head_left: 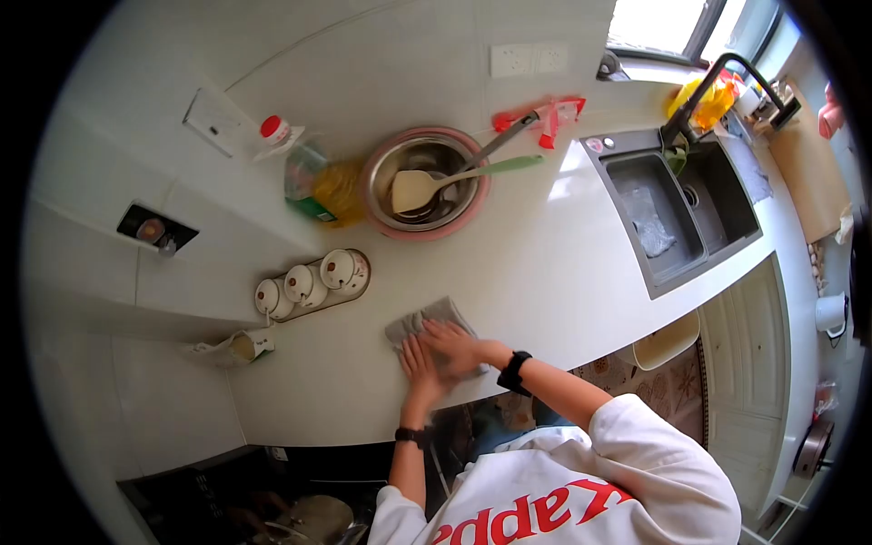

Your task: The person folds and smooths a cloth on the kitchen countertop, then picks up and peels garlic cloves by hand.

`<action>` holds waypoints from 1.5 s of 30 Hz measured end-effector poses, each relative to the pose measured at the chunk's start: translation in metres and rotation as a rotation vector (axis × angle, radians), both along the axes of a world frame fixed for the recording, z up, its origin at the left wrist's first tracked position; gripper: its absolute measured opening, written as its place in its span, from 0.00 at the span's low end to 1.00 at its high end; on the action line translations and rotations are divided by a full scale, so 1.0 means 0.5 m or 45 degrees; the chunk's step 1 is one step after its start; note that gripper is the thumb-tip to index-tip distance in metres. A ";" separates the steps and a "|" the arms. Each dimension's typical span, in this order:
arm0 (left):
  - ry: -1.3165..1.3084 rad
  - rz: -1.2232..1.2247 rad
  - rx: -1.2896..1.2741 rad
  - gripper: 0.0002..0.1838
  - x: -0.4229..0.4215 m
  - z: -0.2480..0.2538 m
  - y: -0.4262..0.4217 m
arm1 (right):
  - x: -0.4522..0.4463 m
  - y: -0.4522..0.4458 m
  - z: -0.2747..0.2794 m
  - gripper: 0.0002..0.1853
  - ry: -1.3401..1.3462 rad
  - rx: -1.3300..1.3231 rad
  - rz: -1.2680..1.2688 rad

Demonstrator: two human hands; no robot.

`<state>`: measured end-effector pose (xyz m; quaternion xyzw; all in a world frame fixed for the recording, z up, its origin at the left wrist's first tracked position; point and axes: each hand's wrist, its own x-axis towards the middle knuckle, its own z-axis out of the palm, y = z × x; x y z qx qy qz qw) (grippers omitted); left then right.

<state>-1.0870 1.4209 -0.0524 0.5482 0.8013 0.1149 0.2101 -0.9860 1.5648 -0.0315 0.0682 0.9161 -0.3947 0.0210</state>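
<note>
A folded grey cloth (449, 310) lies on the white countertop near its front edge. Both of my hands press down on it from above. My left hand (419, 371) rests flat on the cloth's left part, fingers stretched out and pointing away from me. Just beside it, my right hand (452, 345) lies flat over the middle of the cloth, its fingers also extended. The two hands touch or nearly touch each other. Beneath the palms, part of the cloth is hidden.
Behind the hands stand three lidded seasoning jars (305, 285) on a tray, an oil bottle (338, 186), and a pink-rimmed metal bowl (371, 195) holding a spatula (420, 189). A double sink (649, 272) is at right. A dark stove (204, 495) borders the counter at lower left.
</note>
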 end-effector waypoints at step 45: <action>-0.004 -0.183 0.108 0.36 0.194 0.011 0.023 | 0.135 -0.049 -0.038 0.48 -0.131 0.382 -0.688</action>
